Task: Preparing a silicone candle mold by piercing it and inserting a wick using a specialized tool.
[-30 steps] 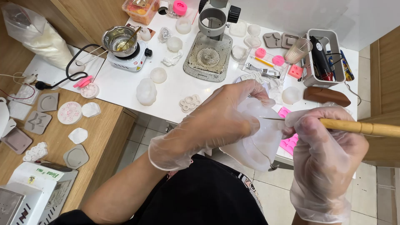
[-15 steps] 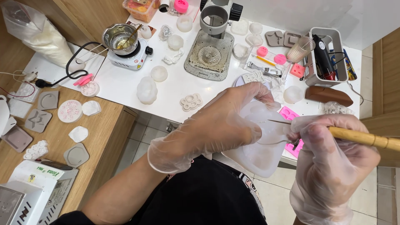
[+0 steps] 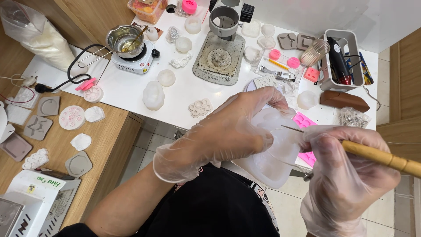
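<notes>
Clear mould [image 3: 274, 160] held in front of the body, just off the white table's [image 3: 127, 90] edge.
Left hand [image 3: 228, 131], gloved, grips the mould from above; right hand [image 3: 346, 175], gloved, is closed on a wooden-handled needle tool [image 3: 372, 153], tip at the mould's top. A pink mould [image 3: 307, 125] lies just behind.

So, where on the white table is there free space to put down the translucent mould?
The widest bare patch of the white table lies between the small hotplate, the round white casting and the table's near edge. A narrower strip runs between that casting and the grey microscope base. The right end, around the white tool caddy and pink moulds, is crowded.
</notes>
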